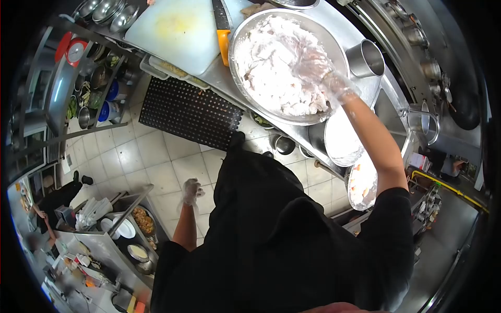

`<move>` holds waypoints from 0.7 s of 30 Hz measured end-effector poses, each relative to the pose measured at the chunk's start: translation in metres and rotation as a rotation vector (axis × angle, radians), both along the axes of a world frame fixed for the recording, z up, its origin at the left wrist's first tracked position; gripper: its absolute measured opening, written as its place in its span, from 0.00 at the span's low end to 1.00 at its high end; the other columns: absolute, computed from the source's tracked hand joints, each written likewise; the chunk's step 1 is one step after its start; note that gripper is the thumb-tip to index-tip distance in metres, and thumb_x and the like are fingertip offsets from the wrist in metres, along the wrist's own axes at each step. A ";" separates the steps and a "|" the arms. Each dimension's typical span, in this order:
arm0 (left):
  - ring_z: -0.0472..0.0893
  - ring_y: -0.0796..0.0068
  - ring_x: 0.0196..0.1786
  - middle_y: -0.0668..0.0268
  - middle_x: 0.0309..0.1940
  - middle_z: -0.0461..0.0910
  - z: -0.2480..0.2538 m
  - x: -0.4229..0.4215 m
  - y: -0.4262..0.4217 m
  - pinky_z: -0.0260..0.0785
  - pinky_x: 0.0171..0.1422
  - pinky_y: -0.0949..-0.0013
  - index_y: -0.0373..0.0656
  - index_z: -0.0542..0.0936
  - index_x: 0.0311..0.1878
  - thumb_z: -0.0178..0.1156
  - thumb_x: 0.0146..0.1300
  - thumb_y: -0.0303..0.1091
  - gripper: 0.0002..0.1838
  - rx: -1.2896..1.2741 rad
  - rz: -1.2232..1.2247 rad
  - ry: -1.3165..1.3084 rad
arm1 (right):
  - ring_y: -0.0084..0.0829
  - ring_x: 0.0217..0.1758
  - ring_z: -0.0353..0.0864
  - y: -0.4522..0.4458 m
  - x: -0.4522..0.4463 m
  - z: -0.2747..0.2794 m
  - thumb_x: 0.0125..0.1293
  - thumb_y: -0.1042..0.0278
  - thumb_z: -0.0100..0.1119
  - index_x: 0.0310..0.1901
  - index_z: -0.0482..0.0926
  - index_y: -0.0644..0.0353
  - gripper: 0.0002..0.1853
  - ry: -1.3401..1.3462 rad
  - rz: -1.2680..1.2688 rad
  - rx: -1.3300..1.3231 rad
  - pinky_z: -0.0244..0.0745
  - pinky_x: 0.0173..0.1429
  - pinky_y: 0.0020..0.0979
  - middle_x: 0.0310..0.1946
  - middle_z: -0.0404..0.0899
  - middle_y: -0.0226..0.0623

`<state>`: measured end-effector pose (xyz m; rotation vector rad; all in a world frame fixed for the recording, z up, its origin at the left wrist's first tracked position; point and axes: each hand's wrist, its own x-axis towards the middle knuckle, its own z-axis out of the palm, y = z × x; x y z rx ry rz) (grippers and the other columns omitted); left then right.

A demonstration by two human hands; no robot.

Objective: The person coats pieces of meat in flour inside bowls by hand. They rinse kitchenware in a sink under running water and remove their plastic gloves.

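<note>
My right hand, in a clear plastic glove dusted white, reaches into a large metal bowl. Its fingers look stretched out and slightly blurred, pressed among flour-coated pieces; what the pieces are cannot be made out under the coating. My left hand, also in a clear glove, hangs at my side over the tiled floor. Its fingers are loosely bent with nothing visible in them. Beside the bowl lies a knife with an orange handle, partly on a white cutting board.
Right of the bowl stands a metal container. Nearer me are a bowl of white powder and a bowl of floured food. A black rubber mat covers some floor. A person stands far left beyond a shelf cart.
</note>
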<state>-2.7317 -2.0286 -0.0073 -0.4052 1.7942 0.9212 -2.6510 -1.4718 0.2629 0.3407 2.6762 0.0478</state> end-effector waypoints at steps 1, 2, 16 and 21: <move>0.76 0.66 0.29 0.61 0.34 0.72 -0.005 -0.002 -0.005 0.75 0.29 0.62 0.40 0.71 0.49 0.52 0.51 0.29 0.19 -0.045 0.031 -0.029 | 0.35 0.32 0.79 0.011 0.000 -0.017 0.49 0.64 0.55 0.31 0.79 0.57 0.10 0.237 -0.110 -0.142 0.74 0.40 0.36 0.27 0.78 0.40; 0.76 0.65 0.30 0.61 0.34 0.72 -0.012 -0.004 -0.011 0.76 0.29 0.60 0.41 0.71 0.49 0.52 0.51 0.29 0.19 -0.092 0.062 -0.059 | 0.35 0.32 0.78 0.010 -0.014 -0.014 0.49 0.63 0.55 0.30 0.79 0.57 0.09 0.206 -0.026 -0.068 0.74 0.38 0.36 0.26 0.78 0.39; 0.76 0.65 0.33 0.61 0.38 0.74 0.001 -0.062 0.074 0.71 0.32 0.63 0.43 0.69 0.52 0.55 0.52 0.34 0.21 0.137 -0.202 0.047 | 0.32 0.64 0.60 0.000 0.060 -0.028 0.56 0.60 0.50 0.59 0.67 0.46 0.25 0.203 0.448 0.504 0.66 0.61 0.32 0.61 0.64 0.37; 0.76 0.63 0.34 0.60 0.39 0.73 0.002 -0.060 0.062 0.72 0.33 0.61 0.42 0.69 0.53 0.54 0.53 0.33 0.22 0.162 -0.241 0.043 | 0.32 0.68 0.55 0.041 0.061 -0.022 0.62 0.58 0.45 0.57 0.69 0.48 0.21 0.189 0.070 0.165 0.52 0.69 0.29 0.63 0.61 0.36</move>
